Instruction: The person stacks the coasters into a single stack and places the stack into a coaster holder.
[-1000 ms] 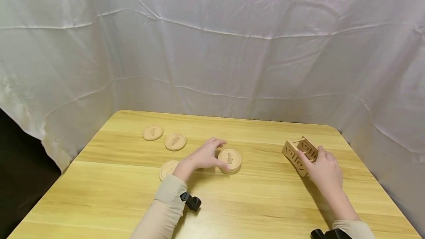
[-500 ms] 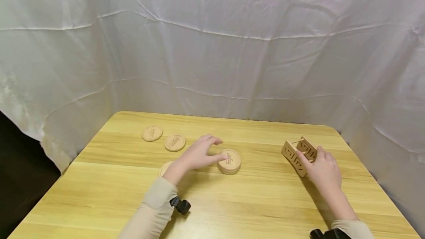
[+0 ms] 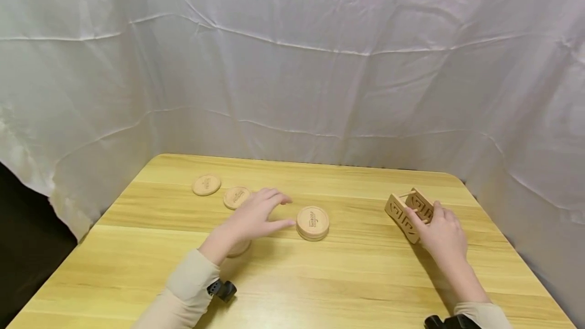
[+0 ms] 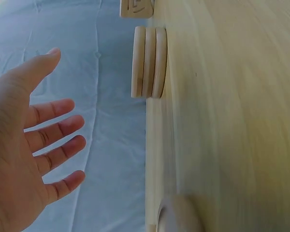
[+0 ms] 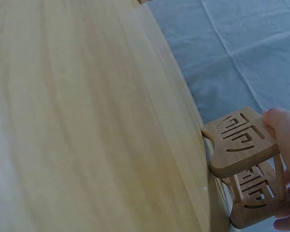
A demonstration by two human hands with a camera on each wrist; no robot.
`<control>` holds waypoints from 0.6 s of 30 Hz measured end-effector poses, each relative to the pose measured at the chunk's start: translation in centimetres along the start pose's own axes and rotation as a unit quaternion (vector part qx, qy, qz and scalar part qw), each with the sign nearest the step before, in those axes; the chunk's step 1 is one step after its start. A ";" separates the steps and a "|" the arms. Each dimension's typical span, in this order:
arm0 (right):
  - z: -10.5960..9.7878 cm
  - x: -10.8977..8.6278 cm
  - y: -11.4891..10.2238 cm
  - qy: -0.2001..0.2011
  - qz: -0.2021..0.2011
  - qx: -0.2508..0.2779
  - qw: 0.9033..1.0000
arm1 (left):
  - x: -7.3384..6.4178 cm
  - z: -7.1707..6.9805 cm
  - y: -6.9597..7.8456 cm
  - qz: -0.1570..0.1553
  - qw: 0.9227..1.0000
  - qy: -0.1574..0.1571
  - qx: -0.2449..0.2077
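A stack of three round wooden coasters (image 3: 313, 223) lies on the table, its top one printed with lettering. Just left of it my left hand (image 3: 251, 216) hovers with fingers spread, holding nothing; in the left wrist view the fingers are plainly apart from the stacked coasters (image 4: 149, 63). On the right, my right hand (image 3: 442, 235) grips a wooden coaster holder (image 3: 400, 218) with thumb and fingers. Two cut-out side panels joined by rods make up this holder, seen closely in the right wrist view (image 5: 241, 140). Nothing sits between its panels.
Single coasters lie left of the stack: one at the far left (image 3: 206, 185), one beside it (image 3: 235, 197), and one (image 3: 239, 249) partly hidden under my left wrist. The wooden table (image 3: 347, 288) is bordered by a hanging pale cloth (image 3: 292, 90).
My left hand has drawn back leftward from around the coaster stack, its fingers now clear of it. The right hand stays on the holder, and the stack stays put.
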State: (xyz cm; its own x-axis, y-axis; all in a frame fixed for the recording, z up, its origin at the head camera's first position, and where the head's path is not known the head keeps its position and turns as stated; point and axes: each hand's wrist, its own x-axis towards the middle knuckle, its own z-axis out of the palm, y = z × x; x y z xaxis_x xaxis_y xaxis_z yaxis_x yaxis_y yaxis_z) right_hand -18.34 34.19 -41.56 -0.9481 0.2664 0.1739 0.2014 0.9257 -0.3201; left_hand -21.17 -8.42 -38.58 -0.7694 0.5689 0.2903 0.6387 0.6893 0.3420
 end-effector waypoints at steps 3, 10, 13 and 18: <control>0.0 -0.1 0.0 -0.001 -0.002 -0.002 1.000 | -0.5 -0.4 -0.4 0.009 1.000 -0.001 0.016; 0.1 0.0 0.2 -0.003 0.001 0.003 1.000 | -1.6 -1.3 -1.2 0.021 0.999 -0.015 0.038; 0.1 0.0 0.2 -0.001 0.000 0.006 1.000 | -2.1 -1.7 -1.4 0.029 0.998 -0.016 0.048; 0.1 0.1 0.2 0.003 -0.001 0.010 1.000 | -2.8 -2.2 -2.0 0.039 0.996 -0.010 0.082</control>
State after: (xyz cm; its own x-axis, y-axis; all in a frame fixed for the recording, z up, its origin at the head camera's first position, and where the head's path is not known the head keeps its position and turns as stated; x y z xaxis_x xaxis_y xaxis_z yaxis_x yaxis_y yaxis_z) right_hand -18.44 34.35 -41.71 -0.9469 0.2661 0.1803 0.1942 0.9206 -0.3388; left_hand -20.28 -12.36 -38.05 -0.7188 0.6310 0.2919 0.6881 0.7057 0.1689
